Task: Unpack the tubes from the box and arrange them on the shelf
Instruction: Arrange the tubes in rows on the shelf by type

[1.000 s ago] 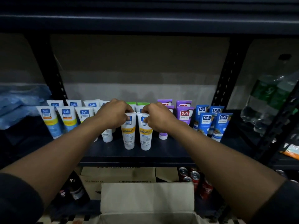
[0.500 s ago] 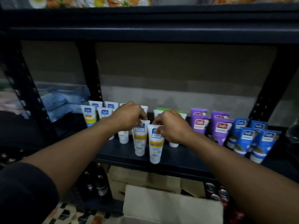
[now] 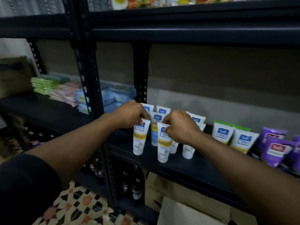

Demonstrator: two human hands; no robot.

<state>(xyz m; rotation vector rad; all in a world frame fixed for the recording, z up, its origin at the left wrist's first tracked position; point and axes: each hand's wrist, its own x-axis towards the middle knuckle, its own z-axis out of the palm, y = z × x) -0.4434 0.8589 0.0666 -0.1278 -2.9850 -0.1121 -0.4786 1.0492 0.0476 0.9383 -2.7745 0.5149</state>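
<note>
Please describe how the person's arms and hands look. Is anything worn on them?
The left hand and the right hand are bare: no gloves, rings or watch show. A plain dark sleeve covers the left upper arm and ends near the elbow. Both forearms are uncovered; no right sleeve is in view.

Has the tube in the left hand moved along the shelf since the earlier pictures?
Yes, leftward. The tube pinched by the left hand stood before the green-topped tubes; now it is left of them, near the upright.
</note>
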